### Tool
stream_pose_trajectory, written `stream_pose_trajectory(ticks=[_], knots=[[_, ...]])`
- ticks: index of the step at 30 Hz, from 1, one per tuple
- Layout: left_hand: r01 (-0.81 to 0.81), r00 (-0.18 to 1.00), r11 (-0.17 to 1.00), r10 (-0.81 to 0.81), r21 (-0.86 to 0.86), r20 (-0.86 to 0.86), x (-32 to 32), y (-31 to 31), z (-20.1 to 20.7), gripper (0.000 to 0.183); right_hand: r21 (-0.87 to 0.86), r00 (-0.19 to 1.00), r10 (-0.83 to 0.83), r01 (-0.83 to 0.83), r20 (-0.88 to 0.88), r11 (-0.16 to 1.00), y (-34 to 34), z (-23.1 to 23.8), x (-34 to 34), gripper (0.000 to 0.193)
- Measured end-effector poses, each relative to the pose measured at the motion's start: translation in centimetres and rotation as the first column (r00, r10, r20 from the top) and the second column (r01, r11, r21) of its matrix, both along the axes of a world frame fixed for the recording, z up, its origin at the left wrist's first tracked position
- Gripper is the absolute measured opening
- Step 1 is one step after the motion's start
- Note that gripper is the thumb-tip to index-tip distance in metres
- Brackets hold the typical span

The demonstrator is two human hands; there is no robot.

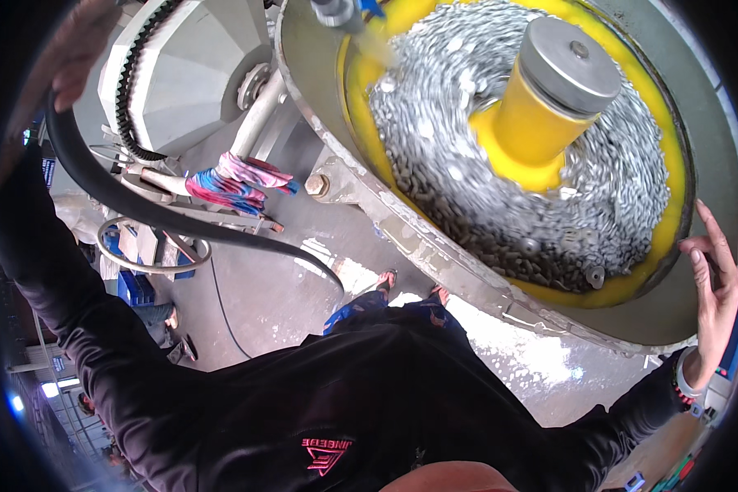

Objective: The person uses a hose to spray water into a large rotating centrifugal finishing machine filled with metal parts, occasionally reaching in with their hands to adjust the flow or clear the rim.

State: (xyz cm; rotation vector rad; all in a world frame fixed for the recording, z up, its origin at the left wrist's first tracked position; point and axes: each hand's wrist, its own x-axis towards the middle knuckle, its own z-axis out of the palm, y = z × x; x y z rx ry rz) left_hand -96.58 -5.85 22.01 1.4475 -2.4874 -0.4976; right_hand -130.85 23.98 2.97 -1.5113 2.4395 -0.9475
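Note:
A large round tumbling bowl [361,156] with a yellow lining fills the upper right. Small silvery pieces [435,156] lie in it, streaked by motion around a yellow centre post with a metal cap [570,66]. At the upper left edge, my left hand [70,70] is closed around a thick black hose [180,220], though the dark rim of the picture hides part of the hand. My right hand [716,283] rests at the bowl's right edge, fingers stretched and apart, holding nothing. A grey nozzle [336,12] sprays into the bowl from the top.
Left of the bowl stands a white many-sided drum [193,78] with a toothed black rim. A pink and blue cloth [242,182] is wrapped on its frame. A handwheel [152,266] and a thin cable [221,307] lie lower left. Another person's foot [187,348] shows there.

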Motion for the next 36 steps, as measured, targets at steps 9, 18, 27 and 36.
stream_pose_trajectory(ticks=[9,18,27,36], knots=[[0.610,0.774,0.650,-0.613,0.454,-0.162,2.8,-1.6,-2.5,0.044,-0.310,0.996,0.077,-0.057,0.054,0.949,-2.6,2.2,1.5,0.069],[0.647,0.625,0.629,-0.114,0.431,-0.772,-1.7,3.8,-15.2,0.067,-0.565,0.977,-0.004,0.126,0.211,0.815,-2.0,0.7,-3.0,0.086],[0.845,0.307,0.508,-0.203,0.168,-0.930,-1.9,5.4,-15.4,0.074,-0.508,0.962,-0.144,0.246,0.232,0.826,-1.3,1.2,-2.0,0.081],[0.857,0.371,0.474,-0.300,0.200,-0.879,-0.7,3.6,-15.6,0.071,-0.510,0.966,-0.220,0.260,0.137,0.820,-2.2,1.5,-1.3,0.081]])
